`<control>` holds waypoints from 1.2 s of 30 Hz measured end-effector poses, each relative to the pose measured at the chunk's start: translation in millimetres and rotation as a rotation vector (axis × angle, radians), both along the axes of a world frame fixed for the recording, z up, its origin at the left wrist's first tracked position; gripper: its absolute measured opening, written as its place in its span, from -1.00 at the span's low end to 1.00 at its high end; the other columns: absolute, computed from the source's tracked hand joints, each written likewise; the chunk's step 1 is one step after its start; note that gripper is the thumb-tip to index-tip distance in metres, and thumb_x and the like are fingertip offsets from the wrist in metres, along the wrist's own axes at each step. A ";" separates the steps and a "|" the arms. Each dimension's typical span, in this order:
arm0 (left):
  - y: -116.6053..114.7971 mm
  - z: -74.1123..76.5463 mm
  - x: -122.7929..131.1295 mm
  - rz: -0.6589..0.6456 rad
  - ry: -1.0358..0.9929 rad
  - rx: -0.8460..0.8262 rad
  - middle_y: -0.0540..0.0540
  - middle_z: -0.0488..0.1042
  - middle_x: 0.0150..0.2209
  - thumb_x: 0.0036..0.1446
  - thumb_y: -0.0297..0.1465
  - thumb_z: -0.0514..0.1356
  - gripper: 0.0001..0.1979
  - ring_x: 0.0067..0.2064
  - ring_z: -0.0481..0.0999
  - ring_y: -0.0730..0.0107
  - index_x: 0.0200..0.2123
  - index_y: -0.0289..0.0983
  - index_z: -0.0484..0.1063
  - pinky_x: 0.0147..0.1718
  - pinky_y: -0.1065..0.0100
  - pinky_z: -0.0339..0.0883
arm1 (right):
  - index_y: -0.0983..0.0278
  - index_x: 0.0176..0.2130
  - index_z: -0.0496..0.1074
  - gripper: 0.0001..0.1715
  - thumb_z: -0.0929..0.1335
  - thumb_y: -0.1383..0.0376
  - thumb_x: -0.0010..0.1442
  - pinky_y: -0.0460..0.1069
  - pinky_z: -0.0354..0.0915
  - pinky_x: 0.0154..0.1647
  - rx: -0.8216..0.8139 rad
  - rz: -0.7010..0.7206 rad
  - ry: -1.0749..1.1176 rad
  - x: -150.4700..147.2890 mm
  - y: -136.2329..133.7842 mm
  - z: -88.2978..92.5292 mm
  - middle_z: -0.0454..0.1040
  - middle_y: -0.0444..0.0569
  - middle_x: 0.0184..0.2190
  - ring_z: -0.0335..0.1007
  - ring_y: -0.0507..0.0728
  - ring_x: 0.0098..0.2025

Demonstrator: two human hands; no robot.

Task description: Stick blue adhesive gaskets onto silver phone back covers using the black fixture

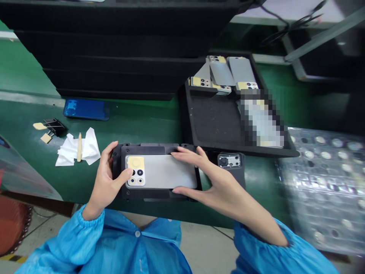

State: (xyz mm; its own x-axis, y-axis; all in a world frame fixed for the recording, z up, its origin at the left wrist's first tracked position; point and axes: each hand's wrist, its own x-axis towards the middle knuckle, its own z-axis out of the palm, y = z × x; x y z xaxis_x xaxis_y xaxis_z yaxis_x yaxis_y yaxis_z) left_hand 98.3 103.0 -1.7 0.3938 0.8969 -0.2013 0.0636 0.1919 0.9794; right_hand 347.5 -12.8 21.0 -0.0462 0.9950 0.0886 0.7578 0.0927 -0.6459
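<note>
A silver phone back cover (162,171) with several round camera rings and a yellow film patch lies camera side up in a black fixture (154,149) on the bench. My left hand (105,180) grips the fixture's left end, its thumb pressed on the cover beside the camera rings. From the right, my right hand (213,175) spans the cover's other end, fingers on the far edge and thumb on the near edge. Whether a whole phone sits under the cover cannot be seen.
A black tray (212,123) at the back right holds several silver covers; part of it is pixelated. Beside my right hand lies a dark phone piece (230,163). Clear plastic trays (327,182) stand right. Left are a blue phone cover (85,109), white cloth (67,150) and binder clip (55,126).
</note>
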 end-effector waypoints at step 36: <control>10.6 -1.9 1.4 0.028 0.011 0.039 -0.19 0.41 0.21 -0.01 -0.28 0.46 -0.25 0.28 0.41 0.03 0.22 -0.16 0.25 0.25 0.07 0.36 | 0.27 0.44 0.08 -0.27 0.18 -0.02 0.47 0.68 -0.36 0.36 0.161 -0.417 -0.491 -65.7 -48.0 -23.5 0.23 0.36 0.40 -0.08 0.55 0.51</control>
State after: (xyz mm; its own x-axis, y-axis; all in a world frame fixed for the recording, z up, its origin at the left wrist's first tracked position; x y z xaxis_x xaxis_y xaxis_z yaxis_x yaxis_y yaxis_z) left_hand 99.7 113.7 -3.6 0.3668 0.9147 -0.1698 0.0693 0.1551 0.9855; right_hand 281.8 -60.8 -2.6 0.2671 0.9142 0.3049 0.9539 -0.2057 -0.2187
